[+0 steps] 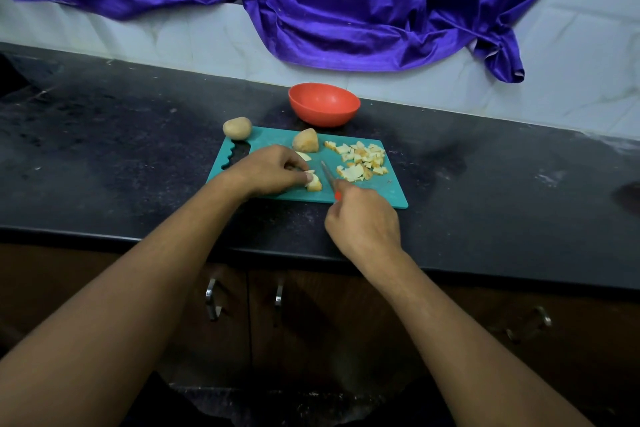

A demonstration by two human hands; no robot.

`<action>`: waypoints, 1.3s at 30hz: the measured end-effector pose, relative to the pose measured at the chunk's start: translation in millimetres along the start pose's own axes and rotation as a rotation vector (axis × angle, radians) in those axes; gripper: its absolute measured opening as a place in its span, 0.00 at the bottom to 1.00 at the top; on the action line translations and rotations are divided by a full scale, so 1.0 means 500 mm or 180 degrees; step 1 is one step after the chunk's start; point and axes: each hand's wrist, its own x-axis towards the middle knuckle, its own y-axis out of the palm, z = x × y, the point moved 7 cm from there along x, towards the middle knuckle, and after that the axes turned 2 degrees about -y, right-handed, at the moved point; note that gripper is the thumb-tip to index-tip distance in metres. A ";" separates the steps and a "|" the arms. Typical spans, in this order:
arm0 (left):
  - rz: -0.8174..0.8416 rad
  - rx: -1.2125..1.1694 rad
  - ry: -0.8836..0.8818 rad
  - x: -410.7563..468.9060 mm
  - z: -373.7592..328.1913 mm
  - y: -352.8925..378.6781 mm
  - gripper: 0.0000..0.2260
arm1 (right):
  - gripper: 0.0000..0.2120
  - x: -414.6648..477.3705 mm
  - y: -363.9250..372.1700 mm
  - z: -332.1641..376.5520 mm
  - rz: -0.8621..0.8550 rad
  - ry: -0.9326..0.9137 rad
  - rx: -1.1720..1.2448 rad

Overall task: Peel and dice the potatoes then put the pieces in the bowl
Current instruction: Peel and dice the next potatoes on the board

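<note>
On the teal cutting board, my left hand pins a small potato piece with its fingertips. My right hand grips a red-handled knife, its blade pointing away from me just right of that piece. A pile of diced potato pieces lies on the board's right half. A potato half rests near the board's far edge. One whole potato sits at the board's far left corner. An orange bowl stands behind the board; I see nothing inside it.
The board lies on a dark stone counter against a white tiled wall. A purple cloth hangs over the wall above the bowl. Cabinet doors with metal handles are below the counter edge.
</note>
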 end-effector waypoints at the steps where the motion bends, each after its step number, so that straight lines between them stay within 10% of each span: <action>1: 0.0038 0.0001 -0.0003 -0.001 0.000 0.002 0.16 | 0.26 -0.001 -0.002 -0.004 -0.0010 0.0001 0.0043; 39: -0.0580 0.0258 0.0080 0.025 0.005 0.014 0.16 | 0.28 0.022 0.007 0.045 0.0229 -0.0503 -0.0681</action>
